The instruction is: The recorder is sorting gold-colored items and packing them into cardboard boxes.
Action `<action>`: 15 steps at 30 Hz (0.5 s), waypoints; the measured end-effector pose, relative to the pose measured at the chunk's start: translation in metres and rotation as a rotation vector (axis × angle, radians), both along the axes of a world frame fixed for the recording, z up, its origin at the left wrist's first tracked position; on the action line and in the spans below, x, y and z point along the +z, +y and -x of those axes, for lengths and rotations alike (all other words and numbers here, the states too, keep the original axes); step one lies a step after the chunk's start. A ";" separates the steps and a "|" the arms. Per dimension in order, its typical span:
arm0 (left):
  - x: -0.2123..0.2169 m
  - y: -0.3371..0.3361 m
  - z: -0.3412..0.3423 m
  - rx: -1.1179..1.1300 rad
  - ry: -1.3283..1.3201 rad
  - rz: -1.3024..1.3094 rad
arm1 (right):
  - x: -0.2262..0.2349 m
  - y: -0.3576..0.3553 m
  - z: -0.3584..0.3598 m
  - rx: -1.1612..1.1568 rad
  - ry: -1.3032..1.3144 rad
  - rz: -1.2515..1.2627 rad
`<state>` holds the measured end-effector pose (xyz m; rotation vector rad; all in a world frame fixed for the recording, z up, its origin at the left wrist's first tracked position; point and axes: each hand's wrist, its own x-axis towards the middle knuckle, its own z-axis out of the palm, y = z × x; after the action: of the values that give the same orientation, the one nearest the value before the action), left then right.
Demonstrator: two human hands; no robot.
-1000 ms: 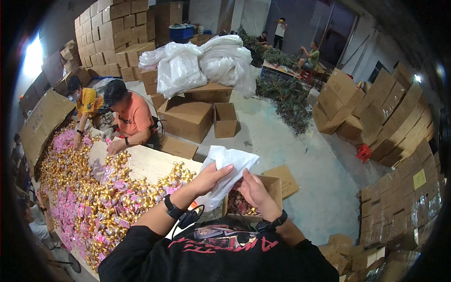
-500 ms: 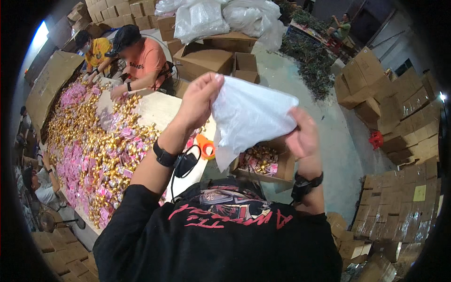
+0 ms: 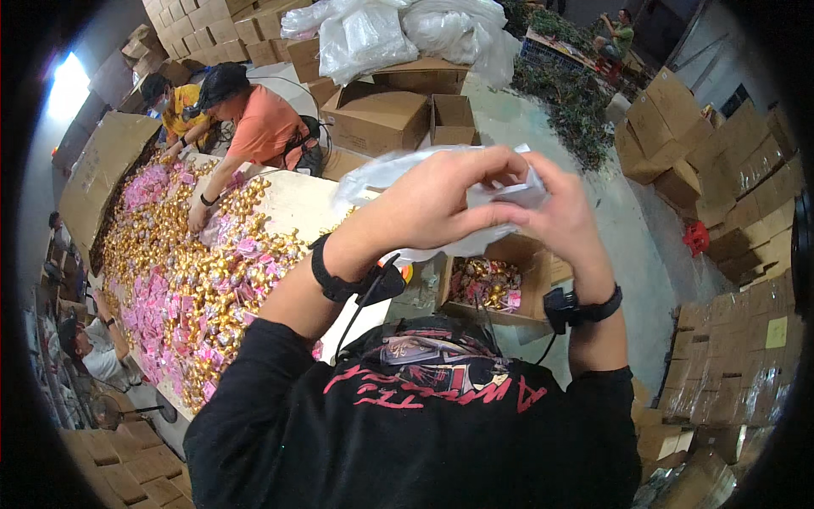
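A thin white plastic bag [image 3: 369,176] is held up in front of me, partly blurred and mostly hidden behind my hands. My left hand [image 3: 454,191] has its fingers curled on the bag's edge. My right hand [image 3: 570,208] pinches the same edge close to the left fingertips. Below the bag stands an open cardboard box [image 3: 536,299] with gold baubles and pink-labelled packets [image 3: 485,284] in it. A black strap with a small device sits on each of my wrists.
To the left, a long table [image 3: 297,204] carries a heap of gold baubles and pink packets [image 3: 195,288]. Two people [image 3: 263,127] work at its far side, another person [image 3: 102,352] at its left. Open cartons [image 3: 381,119], clear plastic sacks [image 3: 365,42] and stacked boxes [image 3: 721,356] stand around.
My hands have come together from the bag's two far corners, with the left moving right. The bag is now bunched behind them. A co-worker leans further over the heap.
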<state>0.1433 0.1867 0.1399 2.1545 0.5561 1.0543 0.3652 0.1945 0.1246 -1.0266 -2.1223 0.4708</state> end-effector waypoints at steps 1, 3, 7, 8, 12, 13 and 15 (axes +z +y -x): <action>0.001 0.003 0.003 0.005 0.058 -0.223 | 0.000 0.004 -0.010 -0.012 0.085 0.151; -0.021 0.016 0.030 0.147 -0.028 -0.316 | 0.002 0.002 -0.028 -0.161 0.141 0.118; -0.107 0.029 0.076 0.654 -0.323 -0.378 | 0.003 -0.005 -0.085 -0.291 0.440 0.118; -0.137 0.032 0.082 0.595 -0.465 -0.129 | 0.001 -0.007 -0.092 -0.283 0.435 0.133; -0.238 0.038 0.076 0.030 -0.833 0.873 | -0.019 -0.012 -0.119 -0.414 0.471 0.160; -0.241 0.040 0.067 -0.193 -0.877 0.979 | -0.027 -0.009 -0.125 -0.478 0.494 0.182; -0.235 0.035 0.045 -0.084 -0.731 0.897 | -0.042 -0.009 -0.131 -0.505 0.475 0.199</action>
<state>0.0983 0.2213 -0.0954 0.9245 0.4460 1.1486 0.4964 0.1850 0.0829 -1.3547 -1.3592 0.6061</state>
